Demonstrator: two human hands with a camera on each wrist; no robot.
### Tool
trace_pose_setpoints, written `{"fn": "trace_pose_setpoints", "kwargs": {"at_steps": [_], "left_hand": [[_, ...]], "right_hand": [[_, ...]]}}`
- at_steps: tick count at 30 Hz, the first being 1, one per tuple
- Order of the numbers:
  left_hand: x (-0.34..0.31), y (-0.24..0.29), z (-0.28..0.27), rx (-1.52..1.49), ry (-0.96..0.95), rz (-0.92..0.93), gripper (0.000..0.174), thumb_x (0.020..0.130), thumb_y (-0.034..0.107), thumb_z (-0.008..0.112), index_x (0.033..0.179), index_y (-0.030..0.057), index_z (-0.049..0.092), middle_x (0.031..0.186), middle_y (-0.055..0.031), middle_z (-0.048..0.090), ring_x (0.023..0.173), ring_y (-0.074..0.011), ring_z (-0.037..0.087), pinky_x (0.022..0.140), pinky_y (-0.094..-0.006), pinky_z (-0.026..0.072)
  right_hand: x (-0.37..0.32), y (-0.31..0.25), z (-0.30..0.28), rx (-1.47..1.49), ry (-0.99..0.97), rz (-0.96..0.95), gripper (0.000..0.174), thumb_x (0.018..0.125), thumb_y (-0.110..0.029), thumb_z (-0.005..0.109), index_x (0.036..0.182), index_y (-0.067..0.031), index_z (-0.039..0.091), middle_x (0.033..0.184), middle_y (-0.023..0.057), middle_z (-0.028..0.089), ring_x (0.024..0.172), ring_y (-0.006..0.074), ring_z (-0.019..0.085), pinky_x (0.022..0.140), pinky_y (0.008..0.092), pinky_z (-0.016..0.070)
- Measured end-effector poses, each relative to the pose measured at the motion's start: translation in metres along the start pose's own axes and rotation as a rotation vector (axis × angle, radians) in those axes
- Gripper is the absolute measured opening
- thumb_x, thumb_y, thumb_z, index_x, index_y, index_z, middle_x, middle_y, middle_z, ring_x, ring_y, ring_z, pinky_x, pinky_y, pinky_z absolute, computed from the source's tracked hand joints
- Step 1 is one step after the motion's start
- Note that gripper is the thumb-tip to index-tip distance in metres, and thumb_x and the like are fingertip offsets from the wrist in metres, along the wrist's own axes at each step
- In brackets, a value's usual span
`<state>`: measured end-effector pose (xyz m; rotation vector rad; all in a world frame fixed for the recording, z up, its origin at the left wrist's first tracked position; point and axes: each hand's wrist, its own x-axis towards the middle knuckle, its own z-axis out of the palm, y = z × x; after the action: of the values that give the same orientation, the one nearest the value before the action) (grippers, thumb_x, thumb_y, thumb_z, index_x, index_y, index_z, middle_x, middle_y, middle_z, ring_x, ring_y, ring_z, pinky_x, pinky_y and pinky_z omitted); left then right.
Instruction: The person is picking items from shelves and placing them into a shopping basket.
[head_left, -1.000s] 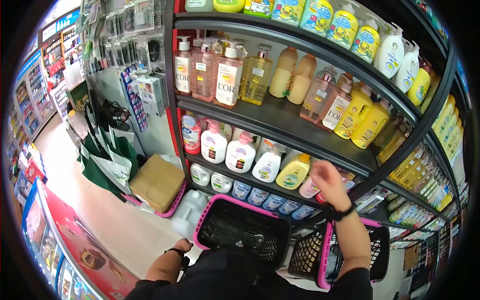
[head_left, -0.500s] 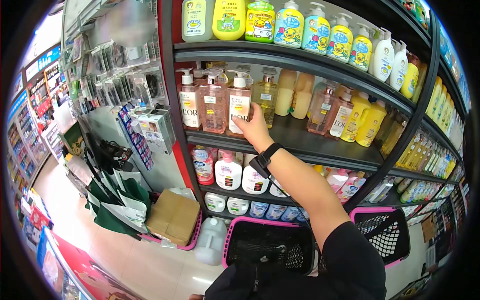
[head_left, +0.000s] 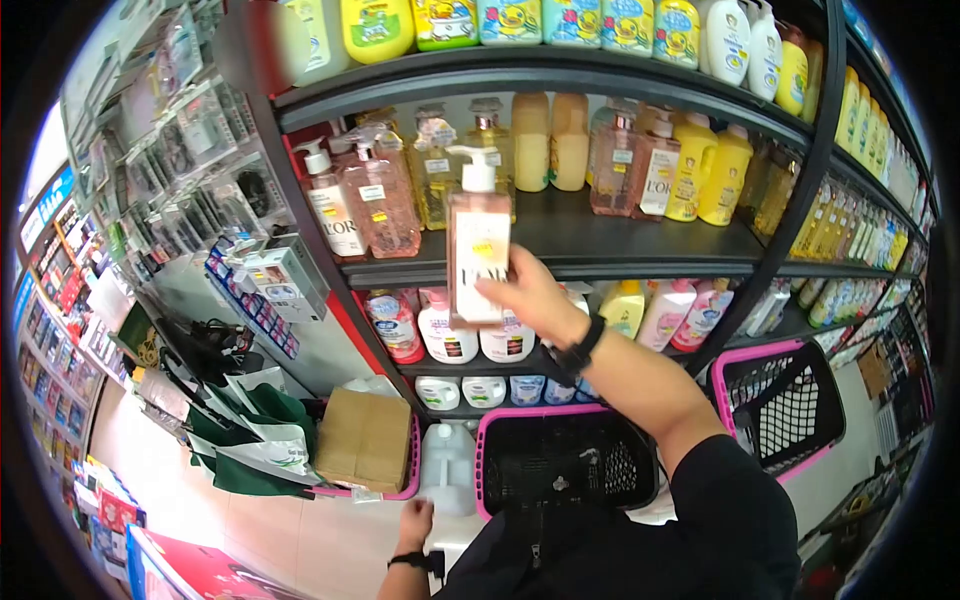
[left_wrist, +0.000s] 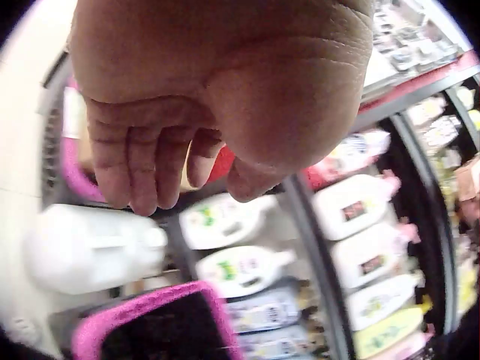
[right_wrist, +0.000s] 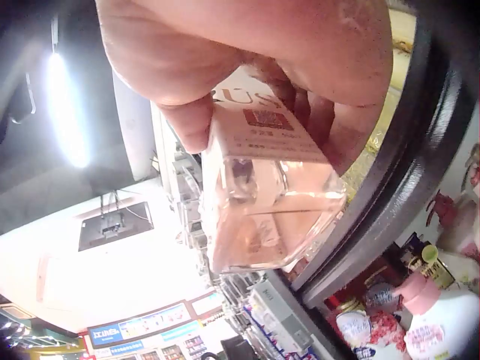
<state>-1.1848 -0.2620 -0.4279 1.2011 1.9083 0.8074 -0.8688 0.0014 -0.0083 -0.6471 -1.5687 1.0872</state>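
Observation:
In front of the middle shelf, my right hand [head_left: 540, 298] grips a clear pink pump bottle [head_left: 478, 240] with a white pump and a white label. The thumb lies across the label's lower part, and the far fingers are around the side. The right wrist view shows the bottle's base [right_wrist: 277, 214] from below, with the hand [right_wrist: 255, 52] above it. Low down by a pale plastic jug [head_left: 447, 470], my left hand [head_left: 415, 525] hangs loosely curled, holding nothing. The left wrist view has this hand [left_wrist: 225, 90] with its fingers bent downward.
More pink pump bottles [head_left: 382, 205] and yellow bottles [head_left: 722, 180] stand on the middle shelf [head_left: 640, 245]. White pump bottles [head_left: 447, 335] fill the shelf below. On the floor are black baskets with pink rims [head_left: 482, 465] and a cardboard box [head_left: 362, 440]. Packaged goods [head_left: 190, 150] hang at the left.
My right hand has gone from the lower shelf up to the pink pump bottle, then lifted it off the middle shelf toward me. The left hand has come back into the head view.

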Motion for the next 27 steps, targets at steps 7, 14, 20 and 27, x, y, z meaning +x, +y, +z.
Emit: {"fn": "trace_pose_setpoints", "kwargs": {"at_steps": [7,14,20,27], "left_hand": [[-0.021,0.314,-0.015,-0.794,-0.624,0.573,0.079,0.088,0.025,0.073,0.149,0.0022,0.028,0.139,-0.0161,0.049,0.127,-0.0253,0.051,0.105,-0.0414,0.0447],[-0.068,0.368,0.082,-0.685,-0.925,0.383,0.082,0.081,0.02,0.079,0.145,0.0024,0.031,0.134,-0.0098,0.052,0.122,-0.0196,0.054,0.104,-0.0368,0.045],[-0.095,0.408,0.139,-0.292,-1.044,0.528,0.07,0.078,0.001,0.075,0.138,0.0003,0.039,0.123,-0.0114,0.059,0.11,-0.0201,0.062,0.095,-0.0372,0.052],[-0.152,0.47,0.205,0.303,-0.81,1.107,0.075,0.07,0.031,0.087,0.127,0.001,0.047,0.105,-0.0181,0.069,0.095,-0.034,0.07,0.079,-0.0392,0.0555]], "right_hand": [[-0.193,0.025,-0.007,0.164,-0.113,0.291,0.051,0.087,-0.008,0.073,0.131,0.0021,0.05,0.128,0.0131,0.06,0.116,0.0213,0.06,0.101,0.037,0.0482],[-0.292,0.014,-0.077,-0.363,-0.311,0.556,0.054,0.081,-0.036,0.078,0.113,0.0041,0.06,0.101,0.0202,0.067,0.091,0.0334,0.066,0.081,0.041,0.0515],[-0.312,-0.075,-0.169,-0.534,0.054,0.293,0.061,0.088,-0.041,0.072,0.13,-0.0041,0.048,0.083,0.0142,0.065,0.076,0.0302,0.066,0.064,0.0402,0.0499],[-0.366,-0.123,-0.259,-0.786,-0.11,0.191,0.044,0.085,-0.044,0.071,0.102,-0.0048,0.059,0.083,0.0193,0.065,0.08,0.0412,0.064,0.066,0.0487,0.0485]]}}
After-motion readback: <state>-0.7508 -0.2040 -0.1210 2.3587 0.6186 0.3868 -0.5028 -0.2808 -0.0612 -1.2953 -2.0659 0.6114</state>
